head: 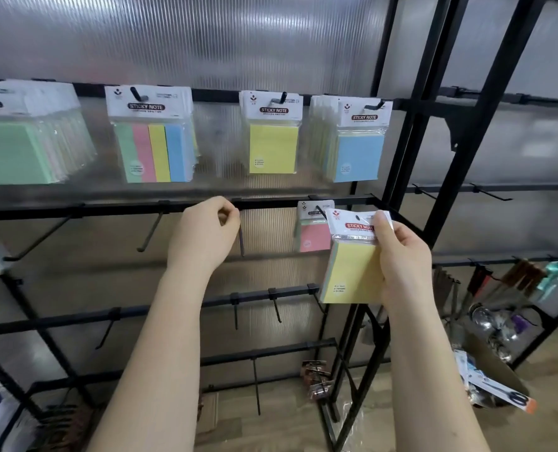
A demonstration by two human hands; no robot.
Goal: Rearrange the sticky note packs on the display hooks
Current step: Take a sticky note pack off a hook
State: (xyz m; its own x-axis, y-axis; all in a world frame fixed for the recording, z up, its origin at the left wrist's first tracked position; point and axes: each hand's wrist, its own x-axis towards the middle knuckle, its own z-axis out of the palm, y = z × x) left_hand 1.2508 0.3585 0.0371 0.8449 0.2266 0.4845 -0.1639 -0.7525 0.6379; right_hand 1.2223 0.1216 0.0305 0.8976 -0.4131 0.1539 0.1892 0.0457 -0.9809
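Note:
My right hand (401, 256) grips a yellow sticky note pack (352, 272) by its right side and header, just in front of a pink pack (312, 234) that hangs on a middle-rail hook. My left hand (206, 233) has its fingers curled around a bare black hook (241, 236) on the same rail. On the top rail hang a green stack (17, 148), a four-colour striped stack (155, 151), a yellow pack (272, 148) and a blue stack (357, 154).
Several bare hooks stick out of the middle rail (108, 210) and the lower rails (271, 293). A black frame post (434, 190) stands to the right, with hanging goods and a cardboard box (496, 376) on the floor beyond it.

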